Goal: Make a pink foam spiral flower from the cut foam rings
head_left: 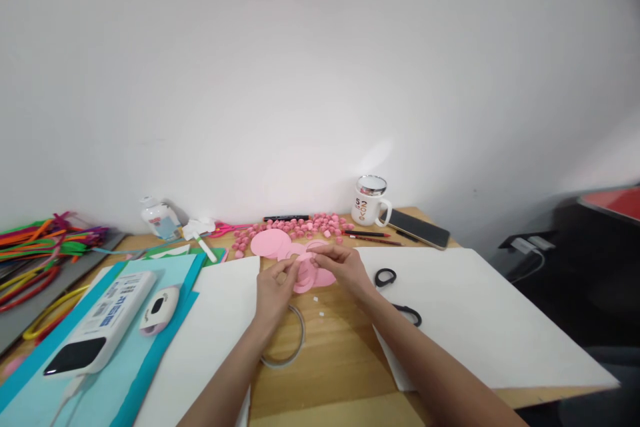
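- The pink paper cutout [280, 245], made of rounded lobes, lies flat on the wooden bench [330, 347] near its far edge, with both hands at its nearer end.
- The left hand [274, 288] sits just below and to the left of the cutout; its fingers curl in and pinch at a pink lobe beside the other hand's fingertips.
- The right hand [340, 263] comes in from the right, fingers bent and closed on the top edge of the same pink piece, so the two hands meet over it.
- The nearer lobes of the cutout are covered by the fingers; exactly how many layers are held cannot be told.
- A ring of tape [287, 340] lies on the bench under the left wrist, partly hidden by the forearm.
- Black scissors [395, 293] rest just right of the right wrist, on the edge of a white sheet [475, 320]; the blades are hidden behind the forearm.
- A scatter of small pink pieces [310, 223] lies just beyond the cutout, too small to make out singly.
- A white mug [370, 201] and a dark phone [419, 229] stand at the far right of the bench.
- At the left, a white power bank [100, 327] lies on teal paper [150, 360], and coloured pipe cleaners [40, 247] run off the picture's edge.
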The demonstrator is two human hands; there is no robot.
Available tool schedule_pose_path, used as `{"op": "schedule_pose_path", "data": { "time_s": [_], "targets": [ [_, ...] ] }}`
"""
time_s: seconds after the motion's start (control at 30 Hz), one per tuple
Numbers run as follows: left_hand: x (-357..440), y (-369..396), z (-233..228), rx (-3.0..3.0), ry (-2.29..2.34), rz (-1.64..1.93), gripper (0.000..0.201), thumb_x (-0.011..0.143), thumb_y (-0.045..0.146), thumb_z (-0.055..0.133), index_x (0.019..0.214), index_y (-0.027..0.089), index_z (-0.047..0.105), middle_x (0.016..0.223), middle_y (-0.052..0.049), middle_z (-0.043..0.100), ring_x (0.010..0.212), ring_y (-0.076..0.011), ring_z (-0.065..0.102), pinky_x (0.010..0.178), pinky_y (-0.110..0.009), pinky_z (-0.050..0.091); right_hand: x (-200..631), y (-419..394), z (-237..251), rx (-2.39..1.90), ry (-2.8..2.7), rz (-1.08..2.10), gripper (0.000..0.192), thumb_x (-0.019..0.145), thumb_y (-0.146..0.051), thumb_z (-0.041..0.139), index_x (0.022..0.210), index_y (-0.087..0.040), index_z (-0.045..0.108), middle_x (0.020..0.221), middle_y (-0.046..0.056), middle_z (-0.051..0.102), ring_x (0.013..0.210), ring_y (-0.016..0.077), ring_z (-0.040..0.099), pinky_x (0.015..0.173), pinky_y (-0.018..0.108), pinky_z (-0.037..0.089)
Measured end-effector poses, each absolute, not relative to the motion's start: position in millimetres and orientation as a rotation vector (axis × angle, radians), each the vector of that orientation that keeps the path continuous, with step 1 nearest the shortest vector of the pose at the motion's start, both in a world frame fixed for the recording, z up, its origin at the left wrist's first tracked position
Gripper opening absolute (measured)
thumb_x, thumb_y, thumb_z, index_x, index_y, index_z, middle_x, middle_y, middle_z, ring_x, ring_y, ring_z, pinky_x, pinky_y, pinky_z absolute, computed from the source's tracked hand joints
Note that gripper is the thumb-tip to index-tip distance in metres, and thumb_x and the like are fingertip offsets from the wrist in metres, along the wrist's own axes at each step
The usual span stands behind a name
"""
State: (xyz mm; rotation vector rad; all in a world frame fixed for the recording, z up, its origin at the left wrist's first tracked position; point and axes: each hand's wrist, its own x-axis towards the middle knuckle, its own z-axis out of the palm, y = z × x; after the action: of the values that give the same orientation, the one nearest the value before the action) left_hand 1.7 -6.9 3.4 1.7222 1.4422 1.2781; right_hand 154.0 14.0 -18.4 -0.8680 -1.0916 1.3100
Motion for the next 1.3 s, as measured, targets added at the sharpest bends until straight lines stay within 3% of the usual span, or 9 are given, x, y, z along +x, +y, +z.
{"op": "schedule_pose_path", "data": {
  "time_s": [0.37, 0.63, 1.07, 1.2, 1.3],
  "targets": [
    [1.3, -6.7, 0.5, 1.739, 1.411, 1.255, 0.022, 0.072, 0.035, 0.055, 0.075, 0.017, 0.069, 0.068, -0.002, 0.07, 0.067, -0.0188, 0.063, 0.068, -0.029, 0.049, 155.8, 16.0, -22.1, -0.85, -1.123, 1.287, 0.022, 0.055, -0.032, 0.074, 0.068, -0.017, 0.064, 0.061, 0.0, 0.063, 0.058, 0.0122, 0.058, 0.061, 0.027, 0.05],
    [2.9, -8.2, 5.3, 1.693, 1.449, 1.274, 0.023, 0.072, 0.034, 0.056, 0.077, 0.016, 0.07, 0.068, -0.003, 0.07, 0.069, -0.0197, 0.063, 0.07, -0.03, 0.049, 154.4, 14.3, -18.3, -0.888, -1.122, 1.277, 0.023, 0.059, -0.031, 0.071, 0.077, -0.018, 0.069, 0.079, 0.004, 0.068, 0.073, 0.0159, 0.061, 0.074, 0.031, 0.05],
    [2.2, -5.9, -1.7, 1.731, 1.373, 1.236, 0.023, 0.073, 0.034, 0.055, 0.076, 0.017, 0.07, 0.066, -0.003, 0.07, 0.063, -0.0185, 0.064, 0.063, -0.029, 0.05, 154.2, 12.3, -15.6, -0.836, -1.095, 1.307, 0.017, 0.055, -0.028, 0.074, 0.065, -0.018, 0.066, 0.061, -0.001, 0.064, 0.058, 0.0117, 0.058, 0.062, 0.027, 0.05],
    [4.3, -8.5, 5.4, 1.667, 1.354, 1.259, 0.022, 0.072, 0.033, 0.056, 0.076, 0.016, 0.07, 0.063, -0.002, 0.07, 0.056, -0.0164, 0.062, 0.059, -0.027, 0.05, 153.9, 11.5, -13.1, -0.867, -1.1, 1.295, 0.018, 0.057, -0.03, 0.073, 0.07, -0.019, 0.069, 0.068, 0.001, 0.066, 0.064, 0.0134, 0.06, 0.067, 0.029, 0.051],
    [4.3, -9.4, 8.5, 1.661, 1.389, 1.28, 0.023, 0.071, 0.034, 0.057, 0.077, 0.016, 0.071, 0.063, -0.002, 0.07, 0.061, -0.0179, 0.063, 0.063, -0.027, 0.05, 153.4, 11.5, -12.2, -0.865, -1.125, 1.308, 0.022, 0.059, -0.032, 0.071, 0.077, -0.019, 0.07, 0.077, 0.002, 0.067, 0.07, 0.0147, 0.061, 0.073, 0.031, 0.051]
  ]
}}
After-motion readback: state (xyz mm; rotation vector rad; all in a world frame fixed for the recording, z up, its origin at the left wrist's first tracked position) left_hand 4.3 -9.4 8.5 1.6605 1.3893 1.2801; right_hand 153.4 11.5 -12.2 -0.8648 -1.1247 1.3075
